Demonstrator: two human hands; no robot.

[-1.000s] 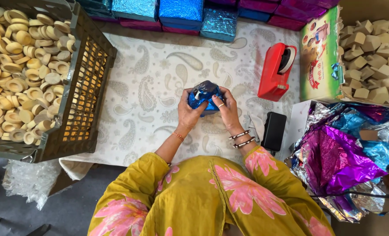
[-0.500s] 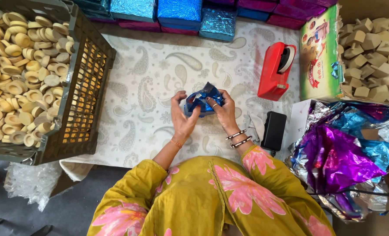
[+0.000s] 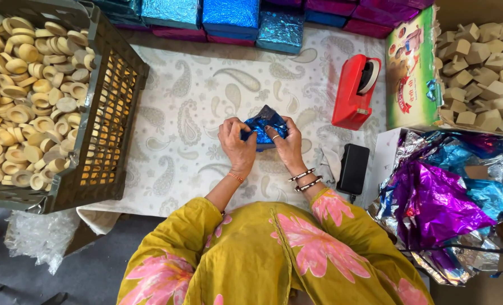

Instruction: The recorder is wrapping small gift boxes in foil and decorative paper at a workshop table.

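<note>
Both hands meet over the middle of the white paisley-patterned cloth (image 3: 206, 107). The left hand (image 3: 235, 144) is curled closed around the left side of a small block wrapped in shiny blue foil (image 3: 264, 125), thumb and fingers pressed against the wrapping. The right hand (image 3: 285, 146), a ring on one finger and beaded bangles at the wrist, is likewise closed on the block's right side, its fingertips pinching the foil against the front face. The block sits between the two palms, one foil corner sticking up beyond the fingers; whether its underside rests on the cloth cannot be told.

Ahead of the hands lies a broad stretch of bare cloth, ending at a row of finished blue and magenta foil-wrapped blocks (image 3: 229, 14). To the left of the left hand, well apart, stands a dark plastic crate (image 3: 102, 113) heaped with pale wooden rings (image 3: 25, 85). To the right of the right hand, near, is a red tape dispenser (image 3: 353, 93), and just beside the wrist lies a flat black rectangular device (image 3: 354, 168). Further right are a printed cardboard box (image 3: 412, 68), a pile of pale wooden blocks (image 3: 486, 62), and a crumpled heap of purple, blue and silver foil sheets (image 3: 449, 197).
</note>
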